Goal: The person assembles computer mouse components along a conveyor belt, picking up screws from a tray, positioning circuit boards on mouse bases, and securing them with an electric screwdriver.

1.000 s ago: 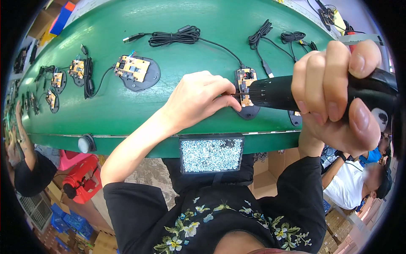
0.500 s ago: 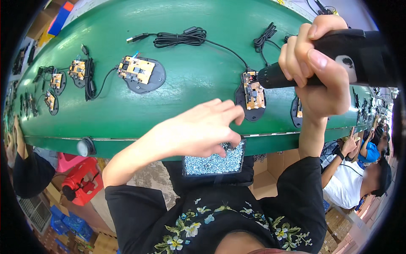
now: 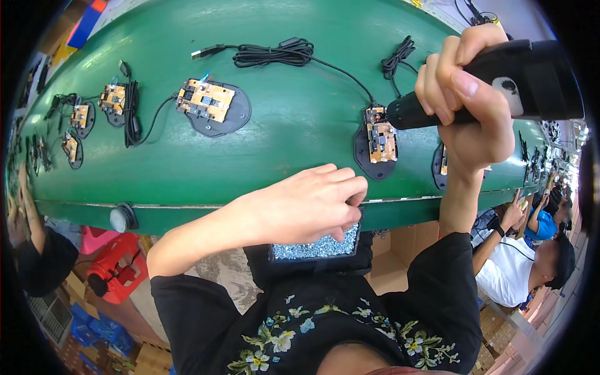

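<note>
My right hand (image 3: 465, 103) is wrapped around a black electric screwdriver (image 3: 531, 81). The screwdriver's front end points left, at the top of a tan circuit board (image 3: 381, 144) on a black mouse base (image 3: 379, 170). Whether its bit touches the board is hard to see. My left hand (image 3: 322, 203) hovers over the near belt edge, above a black tray of small silvery screws (image 3: 315, 249). Its fingers are curled together, and what they hold, if anything, is too small or hidden. A bundled black cable (image 3: 272, 54) runs to this mouse base.
Another mouse base with a board (image 3: 209, 103) lies left on the green conveyor belt (image 3: 281, 144); several more sit farther left. One partly hidden base (image 3: 439, 165) is at right. A round grey knob (image 3: 123, 217) sticks out from the edge. Co-workers sit at both sides.
The mouse bases and cables have shifted slightly right. My left hand has lowered a little and its fingers have drawn together over the tray's far edge. The screwdriver stays at the board.
</note>
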{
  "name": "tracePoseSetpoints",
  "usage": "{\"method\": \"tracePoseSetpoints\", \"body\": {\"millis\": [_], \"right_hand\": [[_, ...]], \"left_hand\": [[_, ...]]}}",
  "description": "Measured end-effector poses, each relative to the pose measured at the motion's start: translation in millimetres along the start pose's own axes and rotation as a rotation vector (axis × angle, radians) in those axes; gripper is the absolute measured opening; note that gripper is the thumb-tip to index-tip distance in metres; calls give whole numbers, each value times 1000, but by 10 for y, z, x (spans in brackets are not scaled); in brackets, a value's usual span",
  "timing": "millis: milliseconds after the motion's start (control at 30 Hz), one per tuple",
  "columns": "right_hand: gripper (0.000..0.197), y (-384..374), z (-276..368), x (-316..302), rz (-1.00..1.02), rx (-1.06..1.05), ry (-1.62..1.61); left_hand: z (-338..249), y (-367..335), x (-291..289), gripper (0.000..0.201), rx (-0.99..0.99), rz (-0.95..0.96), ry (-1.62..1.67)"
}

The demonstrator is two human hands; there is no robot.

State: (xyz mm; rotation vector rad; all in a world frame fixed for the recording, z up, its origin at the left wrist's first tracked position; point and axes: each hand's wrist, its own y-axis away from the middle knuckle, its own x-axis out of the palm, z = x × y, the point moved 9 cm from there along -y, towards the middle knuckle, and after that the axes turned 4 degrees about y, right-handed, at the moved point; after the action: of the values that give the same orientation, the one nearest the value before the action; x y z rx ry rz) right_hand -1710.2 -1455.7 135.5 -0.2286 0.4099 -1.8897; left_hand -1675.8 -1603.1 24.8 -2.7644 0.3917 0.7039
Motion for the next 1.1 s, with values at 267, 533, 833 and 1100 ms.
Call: {"method": "tracePoseSetpoints", "body": {"millis": [267,533,833,1100], "right_hand": [[25,-76,100,94,48,2,-19],[42,174,919,-124,124,-184,-197],[45,207,1029,-62,259,-210,-231],[43,165,1057,37,161,-178,-234]], "left_hand": [[-7,27,-326,12,-61,-169,442],[33,182,-747,19,50,-706,-132],[-214,-96,-774,21,80,-769,-148],[-214,-30,-840,21,93,-779,-138]]}}
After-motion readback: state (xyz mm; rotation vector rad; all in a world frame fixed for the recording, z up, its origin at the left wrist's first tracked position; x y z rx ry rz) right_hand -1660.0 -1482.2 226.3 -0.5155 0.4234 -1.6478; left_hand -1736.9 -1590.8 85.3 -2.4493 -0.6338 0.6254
